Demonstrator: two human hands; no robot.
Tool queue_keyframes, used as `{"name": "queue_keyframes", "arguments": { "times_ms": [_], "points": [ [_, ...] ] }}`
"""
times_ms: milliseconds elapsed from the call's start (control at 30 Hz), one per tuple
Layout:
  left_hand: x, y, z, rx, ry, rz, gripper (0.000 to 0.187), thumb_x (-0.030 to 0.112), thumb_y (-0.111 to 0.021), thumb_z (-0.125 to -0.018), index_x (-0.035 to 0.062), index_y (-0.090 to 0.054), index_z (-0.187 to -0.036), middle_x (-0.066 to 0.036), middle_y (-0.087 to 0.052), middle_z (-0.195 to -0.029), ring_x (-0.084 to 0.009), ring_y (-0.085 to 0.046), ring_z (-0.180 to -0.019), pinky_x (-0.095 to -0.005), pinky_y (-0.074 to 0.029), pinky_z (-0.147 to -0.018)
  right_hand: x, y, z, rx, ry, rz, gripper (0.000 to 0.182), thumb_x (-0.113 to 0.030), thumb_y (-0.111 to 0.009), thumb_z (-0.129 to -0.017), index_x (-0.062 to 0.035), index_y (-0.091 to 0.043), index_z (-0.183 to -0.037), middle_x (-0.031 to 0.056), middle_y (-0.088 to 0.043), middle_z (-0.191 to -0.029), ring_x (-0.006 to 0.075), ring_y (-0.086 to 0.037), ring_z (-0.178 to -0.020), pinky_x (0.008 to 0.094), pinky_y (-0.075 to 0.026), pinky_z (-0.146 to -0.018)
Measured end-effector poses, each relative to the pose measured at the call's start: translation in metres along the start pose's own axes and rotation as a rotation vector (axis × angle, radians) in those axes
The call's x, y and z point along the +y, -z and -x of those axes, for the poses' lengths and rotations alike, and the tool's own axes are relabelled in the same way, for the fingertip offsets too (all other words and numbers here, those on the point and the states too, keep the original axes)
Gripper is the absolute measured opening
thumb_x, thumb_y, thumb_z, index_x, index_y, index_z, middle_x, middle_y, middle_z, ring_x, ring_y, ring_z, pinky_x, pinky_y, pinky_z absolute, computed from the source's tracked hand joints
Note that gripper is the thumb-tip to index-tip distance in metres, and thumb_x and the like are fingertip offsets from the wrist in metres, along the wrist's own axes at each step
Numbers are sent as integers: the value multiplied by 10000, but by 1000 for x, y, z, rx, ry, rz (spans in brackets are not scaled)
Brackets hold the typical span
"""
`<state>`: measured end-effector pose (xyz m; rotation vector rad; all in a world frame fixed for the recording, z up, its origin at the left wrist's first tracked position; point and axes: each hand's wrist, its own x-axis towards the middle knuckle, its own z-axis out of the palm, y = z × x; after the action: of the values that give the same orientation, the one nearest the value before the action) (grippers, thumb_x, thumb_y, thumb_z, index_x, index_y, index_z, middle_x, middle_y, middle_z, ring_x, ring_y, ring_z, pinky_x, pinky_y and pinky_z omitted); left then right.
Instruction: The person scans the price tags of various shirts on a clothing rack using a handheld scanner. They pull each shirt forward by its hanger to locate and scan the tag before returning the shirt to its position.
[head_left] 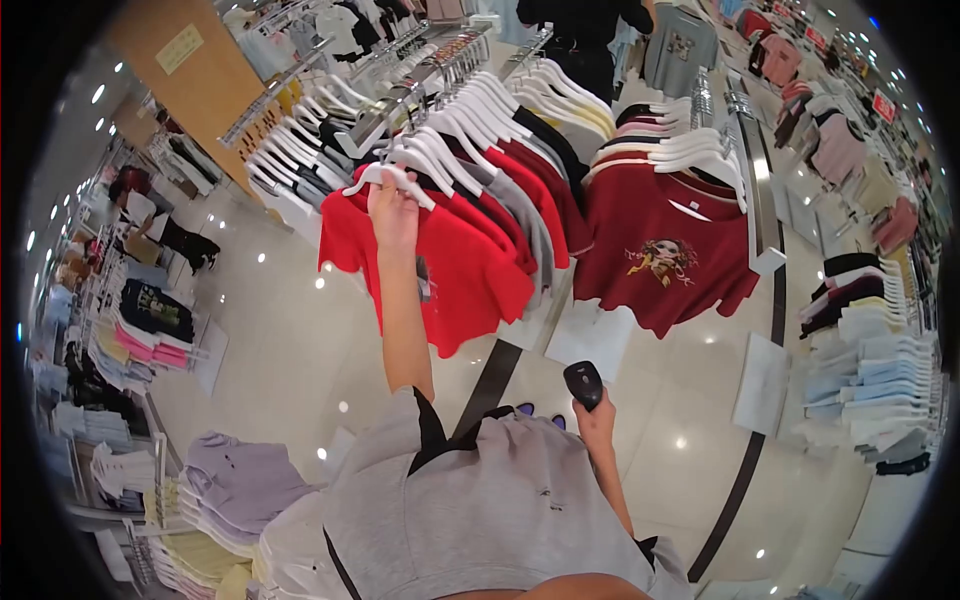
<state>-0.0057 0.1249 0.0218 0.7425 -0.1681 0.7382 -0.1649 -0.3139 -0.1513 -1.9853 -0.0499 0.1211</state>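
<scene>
My left hand (394, 208) is raised at the front of a clothes rack, its fingers closed on the white hanger (412, 187) at the neck of a bright red shirt (455, 270). Low in front of my body, my right hand (597, 418) grips a black handheld scanner (583, 384). To the right of the red shirt hangs a dark red shirt (655, 245) with a printed figure on its chest. Grey and red shirts on white hangers are packed behind the bright red one.
A metal rail end (767, 260) juts out beside the dark red shirt. Lilac shirts (240, 480) hang at the lower left, light blue clothes (880, 375) at the right. A person in black (578, 45) stands behind the racks; another person (140, 212) is far left.
</scene>
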Motion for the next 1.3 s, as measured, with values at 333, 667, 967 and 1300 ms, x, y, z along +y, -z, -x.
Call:
{"name": "queue_keyframes", "arguments": {
  "times_ms": [333, 667, 967, 1300],
  "points": [
    [-1, -42, 5, 274, 94, -374, 388, 309, -627, -950, 65, -505, -1226, -64, -615, -1102, -198, -610, -901, -329, -487, -752, 4, -2, 8, -7, -17, 11, 408, -134, -688, -747, 13, -593, -1116, 222, -677, -856, 372, -670, -790, 405, -517, -728],
    [-115, -106, 133, -149, -529, -1282, 168, 5, -621, -848, 31, -565, -1004, -103, -570, -984, -241, -555, -866, -343, -448, -798, -2, -1, 11, 22, -8, -3, 419, -135, -672, -762, 17, -582, -1142, 223, -672, -834, 365, -675, -775, 404, -521, -713],
    [-225, -227, 132, -779, -691, -1251, 309, 86, -659, -788, 10, -598, -1082, -153, -605, -1124, -330, -562, -1096, -444, -424, -952, -4, 20, 24, 113, -115, -10, 430, -114, -650, -762, 22, -574, -1163, 234, -670, -845, 399, -669, -804, 426, -520, -720],
    [-324, -250, 61, -805, -642, -1561, 317, 309, -578, -905, 56, -668, -737, -136, -660, -822, -319, -649, -802, -428, -520, -657, 20, 28, 41, 198, -152, -4, 393, -125, -658, -764, 13, -582, -1124, 249, -666, -896, 430, -651, -861, 435, -517, -760]
  ]
}}
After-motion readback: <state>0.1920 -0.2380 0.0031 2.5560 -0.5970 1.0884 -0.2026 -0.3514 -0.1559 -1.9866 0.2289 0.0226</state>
